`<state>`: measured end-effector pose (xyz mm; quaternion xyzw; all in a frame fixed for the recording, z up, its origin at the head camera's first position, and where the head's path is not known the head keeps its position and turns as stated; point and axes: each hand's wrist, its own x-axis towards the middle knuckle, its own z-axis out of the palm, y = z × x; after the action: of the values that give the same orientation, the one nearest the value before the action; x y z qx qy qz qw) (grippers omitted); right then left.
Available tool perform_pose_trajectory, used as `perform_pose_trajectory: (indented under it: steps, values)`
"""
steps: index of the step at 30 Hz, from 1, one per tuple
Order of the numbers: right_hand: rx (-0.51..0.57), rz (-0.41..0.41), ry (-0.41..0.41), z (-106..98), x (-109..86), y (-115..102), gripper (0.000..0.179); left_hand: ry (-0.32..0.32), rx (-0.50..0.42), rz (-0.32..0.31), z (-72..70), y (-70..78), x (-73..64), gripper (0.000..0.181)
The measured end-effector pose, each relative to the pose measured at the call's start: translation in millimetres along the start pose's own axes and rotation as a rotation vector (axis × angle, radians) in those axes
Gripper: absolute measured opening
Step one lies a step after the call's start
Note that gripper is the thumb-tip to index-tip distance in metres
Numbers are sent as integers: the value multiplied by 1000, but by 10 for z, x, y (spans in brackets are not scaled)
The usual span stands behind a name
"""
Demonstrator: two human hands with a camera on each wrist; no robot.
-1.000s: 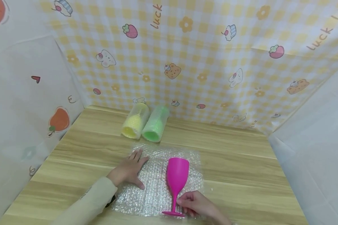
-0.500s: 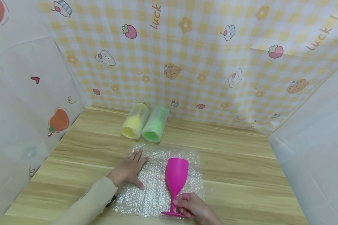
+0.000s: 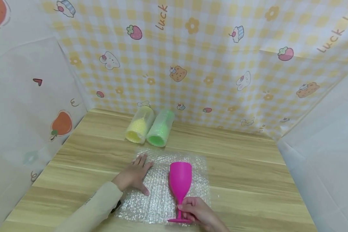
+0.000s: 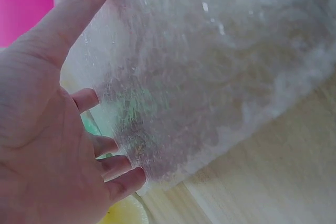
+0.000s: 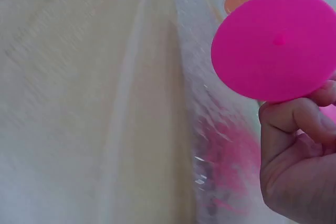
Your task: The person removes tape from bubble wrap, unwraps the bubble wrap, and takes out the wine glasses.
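A bright pink plastic wine goblet (image 3: pixel 180 180) lies over a sheet of bubble wrap (image 3: pixel 159 206), bowl toward the back and round foot toward the front. My right hand (image 3: pixel 198 211) pinches its stem just above the foot. In the right wrist view the underside of the foot (image 5: pixel 273 45) faces the camera, with curled fingers right behind it. My left hand (image 3: pixel 134 175) rests with fingers spread on the left part of the wrap. Seen from the left wrist, its fingertips (image 4: pixel 126 182) touch the wrap, and a pink patch of the goblet (image 4: pixel 23 9) shows at the corner.
Behind the wrap, a yellow goblet (image 3: pixel 137 127) and a green goblet (image 3: pixel 159 130), each rolled in bubble wrap, lie side by side on the wooden table (image 3: pixel 235 161). A checked cloth (image 3: pixel 208 64) hangs along the back, and pale sheets stand at both sides.
My right thumb has moved from the stem's right side to across it, and the hand has shifted left. The goblet has slid slightly left. My left hand has stayed in place.
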<state>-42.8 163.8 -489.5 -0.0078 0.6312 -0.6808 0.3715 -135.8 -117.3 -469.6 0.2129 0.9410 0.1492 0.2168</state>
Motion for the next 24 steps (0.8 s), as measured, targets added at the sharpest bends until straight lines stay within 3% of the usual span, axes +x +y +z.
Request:
perform_pose_trajectory:
  steps: [3, 8, 12, 19, 24]
  values:
    - [-34, -40, 4, -29, 2, -83, 11, -2, -14, 1, 6, -9, 14, 117]
    - [-237, -179, 27, -128, 72, -284, 24, -19, -28, -2, 8, -20, 29, 117]
    - [-358, -279, 95, -243, 188, -437, 27, -35, -36, -8, 5, -18, 37, 118]
    - [-413, -295, 285, -465, 402, -658, 22, -42, -15, -10, -3, -6, 45, 118]
    - [-372, -283, 393, -614, 548, -801, 25, -41, -21, -8, -1, -2, 36, 118]
